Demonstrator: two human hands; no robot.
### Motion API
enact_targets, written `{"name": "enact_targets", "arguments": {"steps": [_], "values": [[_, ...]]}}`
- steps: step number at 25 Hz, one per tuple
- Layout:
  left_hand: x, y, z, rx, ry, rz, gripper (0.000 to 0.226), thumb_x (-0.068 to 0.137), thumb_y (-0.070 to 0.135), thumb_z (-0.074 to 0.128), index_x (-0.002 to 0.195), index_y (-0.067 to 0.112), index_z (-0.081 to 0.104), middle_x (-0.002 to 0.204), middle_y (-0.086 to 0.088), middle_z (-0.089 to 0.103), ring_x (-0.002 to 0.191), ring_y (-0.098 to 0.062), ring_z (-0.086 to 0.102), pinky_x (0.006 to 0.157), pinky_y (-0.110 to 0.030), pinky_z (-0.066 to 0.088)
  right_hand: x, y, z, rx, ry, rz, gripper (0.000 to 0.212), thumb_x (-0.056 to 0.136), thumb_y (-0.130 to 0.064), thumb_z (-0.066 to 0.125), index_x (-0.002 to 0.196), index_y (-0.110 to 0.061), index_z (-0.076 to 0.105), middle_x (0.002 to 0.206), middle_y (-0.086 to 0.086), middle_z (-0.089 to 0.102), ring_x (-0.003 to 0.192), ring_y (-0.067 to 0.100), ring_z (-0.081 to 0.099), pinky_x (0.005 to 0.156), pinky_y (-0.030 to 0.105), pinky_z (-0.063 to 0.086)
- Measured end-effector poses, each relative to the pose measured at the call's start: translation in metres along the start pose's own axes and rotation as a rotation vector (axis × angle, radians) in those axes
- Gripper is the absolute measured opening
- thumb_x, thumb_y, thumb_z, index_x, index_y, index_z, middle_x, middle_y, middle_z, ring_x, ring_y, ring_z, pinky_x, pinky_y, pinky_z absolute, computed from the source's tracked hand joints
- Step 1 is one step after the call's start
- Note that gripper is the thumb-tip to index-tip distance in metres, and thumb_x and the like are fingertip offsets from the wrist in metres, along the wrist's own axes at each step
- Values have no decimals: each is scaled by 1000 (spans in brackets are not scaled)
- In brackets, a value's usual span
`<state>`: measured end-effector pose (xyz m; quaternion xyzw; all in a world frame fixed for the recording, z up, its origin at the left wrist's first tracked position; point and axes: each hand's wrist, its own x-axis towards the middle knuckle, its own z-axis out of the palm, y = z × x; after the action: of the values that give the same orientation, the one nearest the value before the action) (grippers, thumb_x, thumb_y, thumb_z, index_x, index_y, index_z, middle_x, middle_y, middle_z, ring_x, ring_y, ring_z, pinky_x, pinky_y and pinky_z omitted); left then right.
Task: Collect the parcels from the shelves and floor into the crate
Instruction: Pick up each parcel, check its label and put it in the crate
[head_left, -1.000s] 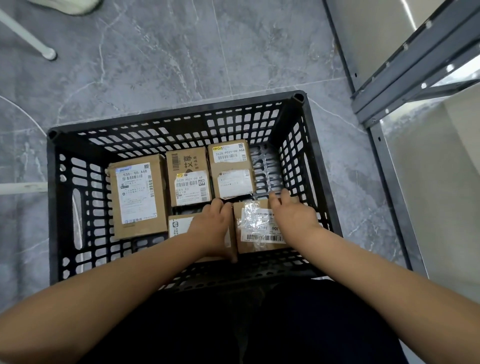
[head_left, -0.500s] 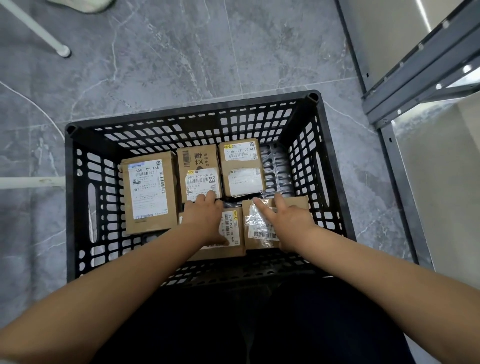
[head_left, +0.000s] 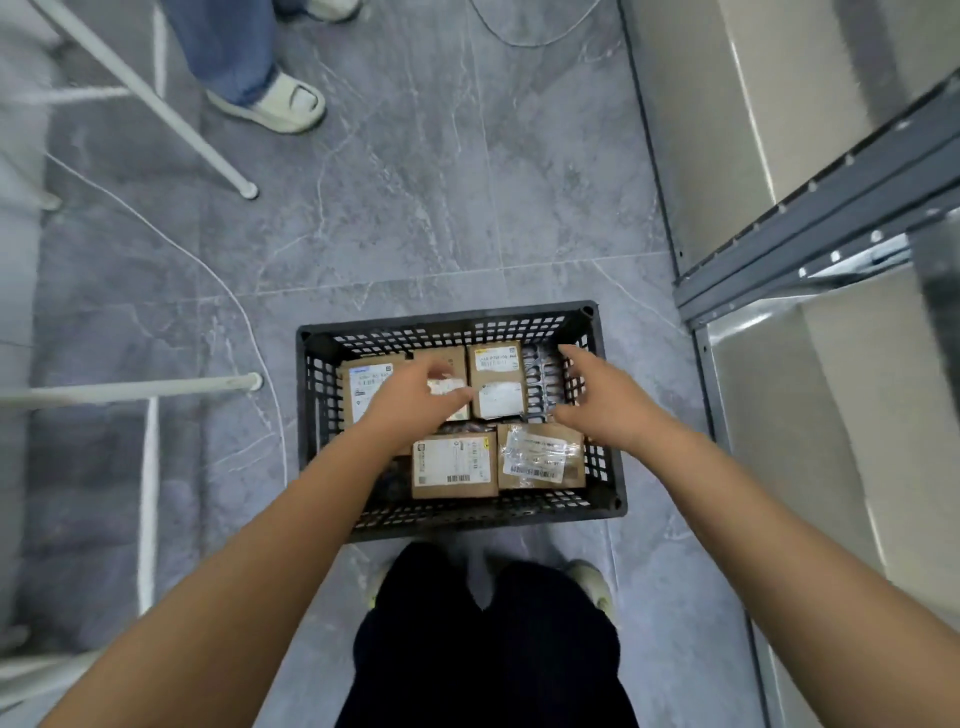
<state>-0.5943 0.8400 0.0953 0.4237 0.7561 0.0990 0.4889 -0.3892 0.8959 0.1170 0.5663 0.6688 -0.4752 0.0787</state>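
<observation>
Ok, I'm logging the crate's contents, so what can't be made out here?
Head view, the only one:
Middle back parcel: mostly hidden by the left hand.
Left back parcel: right part covered by that wrist.
Parcel labels: blurred, unreadable.
Crate, near-left floor: dark, behind the left forearm.
Shelf: cut off by the right edge.

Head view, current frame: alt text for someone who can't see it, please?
A person stands over a black crate on a grey floor, five labelled cardboard parcels lying inside. The left hand and right hand hover open above them, holding nothing.
</observation>
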Motion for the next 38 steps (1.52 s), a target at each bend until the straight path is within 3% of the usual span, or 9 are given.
{"name": "enact_targets", "arguments": {"steps": [4,7,11,14,20,24,28,32,38], "values": [[-95,85,-79,-170,10,73,45,87,32,66,128,19,52,125,7,53,113,-11,52,91,-25,41,-91,-70,-78,244,66,28,69,84,-16,65,144,-21,31,130,4,52,101,16,53,83,26,42],[-164,163,-129,-224,9,162,42,87,28,66,126,21,53,123,8,54,113,-13,55,90,-27,45,-160,-121,-141,417,128,6,64,86,-12,64,142,-22,35,129,5,53,102,19,58,82,27,44],[-248,269,-186,-311,107,316,38,86,27,67,122,18,56,120,6,59,103,-12,58,83,-22,47,-252,-185,-227,468,249,-112,61,86,-14,64,140,-22,38,123,2,54,96,13,58,82,26,46],[-300,336,-207,-366,152,469,33,85,25,69,116,18,59,116,3,63,97,-10,61,86,-24,49,-314,-214,-281,478,353,-244,58,85,-13,65,137,-22,41,121,2,56,90,7,57,74,19,46],[-358,393,-202,-354,79,789,26,83,17,71,101,31,58,109,7,64,99,-12,63,92,-31,51,-394,-216,-321,542,573,-438,51,86,-10,64,131,-24,47,115,0,60,99,16,59,86,20,49],[-380,419,-199,-354,-83,929,31,80,18,71,106,32,58,111,11,64,101,-9,63,97,-37,50,-443,-205,-324,587,762,-437,47,84,-7,66,122,-29,49,112,-2,62,98,13,61,86,23,49],[-402,451,-194,-324,-315,1087,34,83,15,71,113,26,59,115,6,66,103,-5,64,86,-22,50,-499,-203,-306,728,1077,-351,44,85,-5,64,116,-33,51,109,-5,64,93,4,62,84,19,50],[-416,465,-152,-245,-645,1176,35,76,21,71,109,29,60,112,7,67,104,-8,64,85,-19,49,-547,-199,-248,826,1350,-160,43,86,-5,63,122,-25,52,108,-4,64,80,-7,61,73,9,48],[-509,422,-38,-58,-1223,1204,32,80,16,72,108,26,59,111,6,66,101,-6,64,82,-16,51,-653,-184,-110,971,1788,210,40,86,-1,61,115,-28,52,107,-4,64,87,5,61,81,14,49]]}}
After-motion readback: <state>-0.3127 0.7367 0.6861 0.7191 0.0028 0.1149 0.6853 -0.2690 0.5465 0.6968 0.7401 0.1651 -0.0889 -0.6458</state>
